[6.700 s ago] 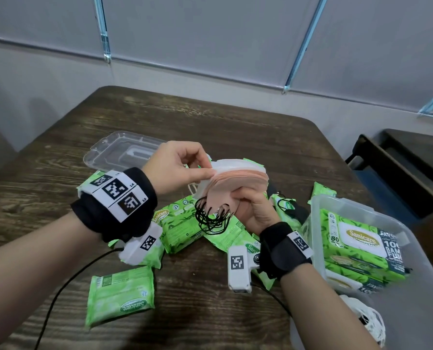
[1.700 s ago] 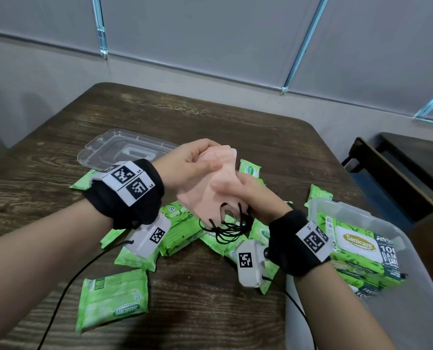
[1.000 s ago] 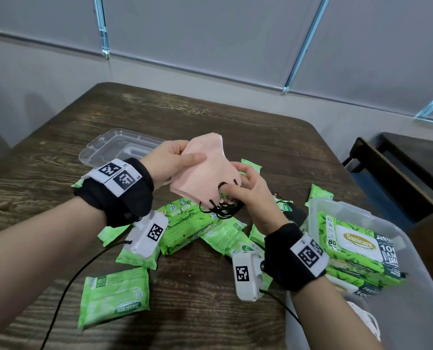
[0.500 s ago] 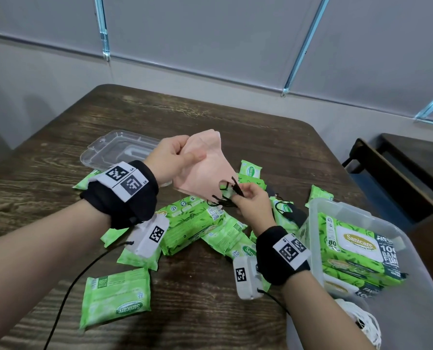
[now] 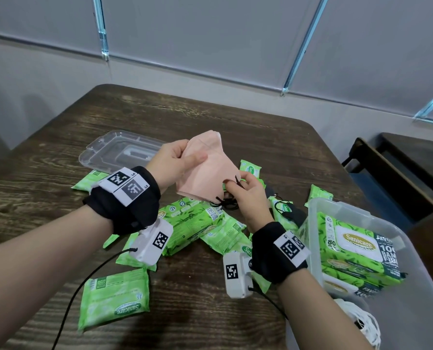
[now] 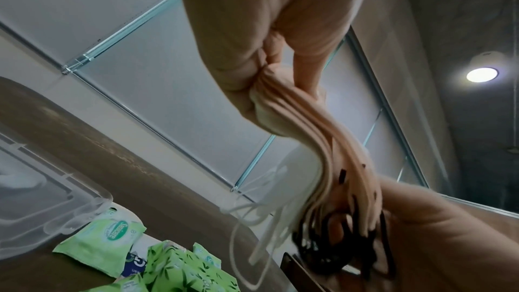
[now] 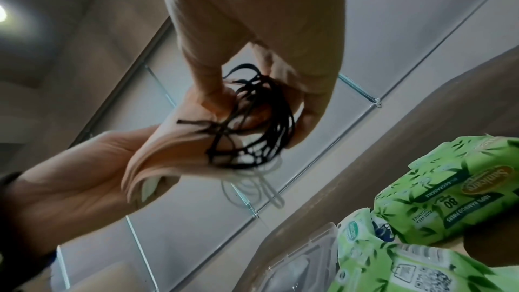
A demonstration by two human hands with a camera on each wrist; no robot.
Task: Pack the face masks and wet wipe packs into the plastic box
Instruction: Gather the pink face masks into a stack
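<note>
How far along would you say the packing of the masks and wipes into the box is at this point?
Partly done. The plastic box already holds large wipe packs and white masks. In hand: the left hand holds a peach mask stack while the right hand gathers its black ear loops. Left: small wipe packs on the table, a black mask.
</note>
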